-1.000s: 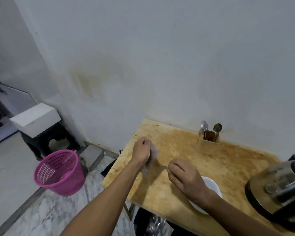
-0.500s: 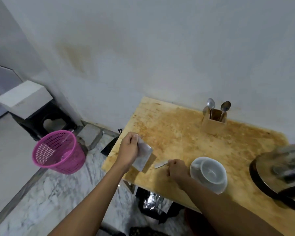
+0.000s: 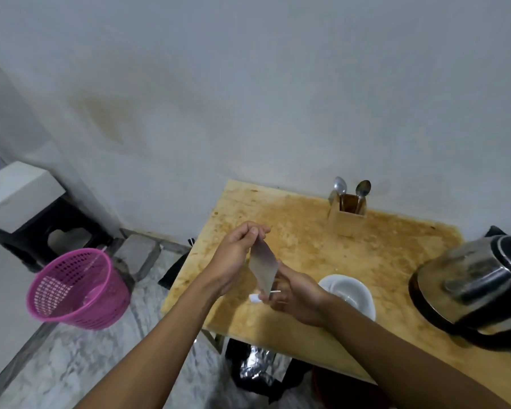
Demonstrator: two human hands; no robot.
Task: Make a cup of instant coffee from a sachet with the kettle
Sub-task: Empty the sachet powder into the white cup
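My left hand [image 3: 233, 255] pinches the top corner of a silvery coffee sachet [image 3: 263, 265], which hangs tilted over the wooden table [image 3: 307, 249]. My right hand [image 3: 298, 295] meets the sachet's lower end and pinches a thin torn-off strip [image 3: 255, 298]. A white cup [image 3: 351, 295] on a saucer stands just right of that hand, partly hidden by my wrist. The steel kettle [image 3: 478, 284] with a black lid and handle sits at the table's right edge.
A wooden holder with two spoons [image 3: 348, 212] stands at the back against the wall. A pink mesh bin [image 3: 77, 287] is on the floor to the left, with a black stool [image 3: 42, 228] behind it. A foil bag [image 3: 260, 370] lies under the table.
My left hand has lifted the sachet up and rightward, and my right hand with the torn strip has risen to its lower end. The camera has tilted down.
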